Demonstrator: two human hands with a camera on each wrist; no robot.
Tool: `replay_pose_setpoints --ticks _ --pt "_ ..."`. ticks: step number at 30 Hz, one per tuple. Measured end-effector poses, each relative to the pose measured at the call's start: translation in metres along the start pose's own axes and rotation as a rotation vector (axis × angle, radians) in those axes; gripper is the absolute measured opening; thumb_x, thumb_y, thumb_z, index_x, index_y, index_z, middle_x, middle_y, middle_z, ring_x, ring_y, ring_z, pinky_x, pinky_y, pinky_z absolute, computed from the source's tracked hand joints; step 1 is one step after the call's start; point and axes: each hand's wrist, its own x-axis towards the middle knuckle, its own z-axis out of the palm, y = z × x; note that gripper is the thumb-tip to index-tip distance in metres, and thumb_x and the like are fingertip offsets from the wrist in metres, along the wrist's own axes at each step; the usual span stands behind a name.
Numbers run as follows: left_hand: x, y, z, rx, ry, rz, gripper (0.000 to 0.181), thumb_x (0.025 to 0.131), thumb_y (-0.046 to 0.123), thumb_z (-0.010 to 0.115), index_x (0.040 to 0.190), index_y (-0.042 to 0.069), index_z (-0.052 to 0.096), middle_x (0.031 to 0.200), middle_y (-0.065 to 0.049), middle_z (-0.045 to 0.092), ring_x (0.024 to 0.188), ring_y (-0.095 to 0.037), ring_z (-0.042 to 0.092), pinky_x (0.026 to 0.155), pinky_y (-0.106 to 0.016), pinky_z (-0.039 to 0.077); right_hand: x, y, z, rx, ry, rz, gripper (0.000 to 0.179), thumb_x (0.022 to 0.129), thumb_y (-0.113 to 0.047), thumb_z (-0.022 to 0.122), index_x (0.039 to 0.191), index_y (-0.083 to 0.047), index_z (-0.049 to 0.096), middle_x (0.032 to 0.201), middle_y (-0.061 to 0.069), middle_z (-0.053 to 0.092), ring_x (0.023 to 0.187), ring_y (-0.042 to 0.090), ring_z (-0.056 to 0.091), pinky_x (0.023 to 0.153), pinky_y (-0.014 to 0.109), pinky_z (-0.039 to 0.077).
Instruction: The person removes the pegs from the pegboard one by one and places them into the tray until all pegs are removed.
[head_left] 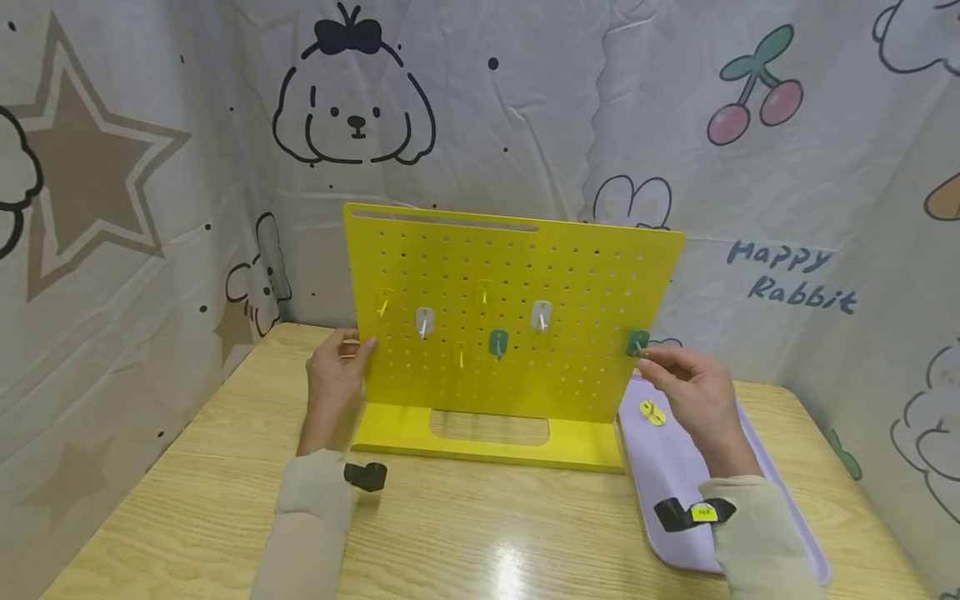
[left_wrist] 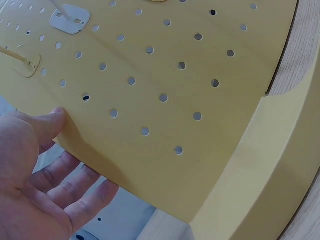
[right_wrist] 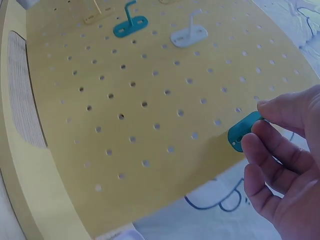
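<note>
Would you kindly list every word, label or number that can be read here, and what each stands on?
"Happy Rabbit": on the patterned backdrop, at the right of the head view.
Too small to read surely: the marking on the yellow label of the black wrist mount by the right sleeve.

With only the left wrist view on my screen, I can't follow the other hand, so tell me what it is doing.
Observer: The right hand pinches a green hook near the right edge of the pegboard.

Operator: Now tell me what lies on the table beside the board on that side.

Observer: A lilac tray, with a yellow hook lying in it.

Operator: Check the board for any more green hooks.

Observer: There is a second green hook, on the board about midway between its left and right edges.
</note>
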Motion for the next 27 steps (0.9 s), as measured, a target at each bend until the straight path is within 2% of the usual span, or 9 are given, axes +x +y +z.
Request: replay_pose_setpoints --ticks 7,12,18,27 --pt "0.0 0.0 0.0 -0.001 0.005 0.01 0.032 0.099 0.026 0.067 0.118 0.001 0.064 0.105 -0.021 0.069 0.094 -0.037 0.07 0.083 -0.048 0.059 -0.006 0.011 -0.016 -0.093 0.044 0.088 0.035 0.098 -0.03 0.068 0.12 -0.003 0.069 0.102 0.004 0.066 0.087 0.012 0.059 0.072 0.014 0.05" --pt "0.0 0.0 0.0 -0.001 -0.002 0.011 0.032 0.099 0.026 0.066 0.119 0.001 0.063 0.106 -0.022 0.069 0.095 -0.036 0.07 0.082 -0.048 0.059 -0.007 0.023 -0.025 -0.131 0.059 0.12 0.037 0.098 -0.031 0.067 0.121 -0.003 0.069 0.105 0.005 0.066 0.089 0.013 0.059 0.072 0.015 0.05" --pt "0.0 0.0 0.0 -0.002 -0.009 0.001 0.033 0.099 0.028 0.066 0.119 0.002 0.064 0.105 -0.02 0.069 0.094 -0.035 0.07 0.082 -0.047 0.06 -0.007 0.04 -0.029 -0.167 0.039 0.153 0.037 0.1 -0.031 0.065 0.123 -0.003 0.068 0.109 0.012 0.067 0.091 0.017 0.058 0.071 0.017 0.049" --pt "0.0 0.001 0.0 0.001 -0.004 0.005 0.031 0.099 0.026 0.067 0.118 0.002 0.064 0.105 -0.021 0.068 0.094 -0.036 0.07 0.082 -0.048 0.059 -0.003 0.063 -0.029 -0.177 0.001 0.363 0.041 0.102 -0.029 0.061 0.132 -0.002 0.063 0.122 0.019 0.063 0.107 0.03 0.059 0.085 0.036 0.052"
